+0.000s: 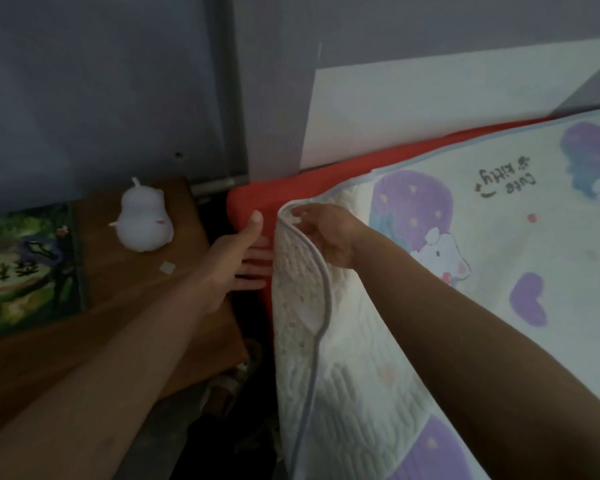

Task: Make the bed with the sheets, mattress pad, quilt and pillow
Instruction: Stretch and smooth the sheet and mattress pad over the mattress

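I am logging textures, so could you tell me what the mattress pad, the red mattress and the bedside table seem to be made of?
The mattress pad: quilted matt fabric, by its stitched ripples and piped edge. The red mattress: soft matt cloth cover, perhaps knit; no sheen, rounded corner. The bedside table: wood or wood-look laminate: brown grain streaks.

In the upper right of the frame, the mattress pad (492,244) carries black handwritten-style lettering, "Cute kitty", seen upside down, with a small paw mark and a curved flourish beside it. At the left edge, dark character-like marks stand on a green printed picture (25,268), too blurred to read.
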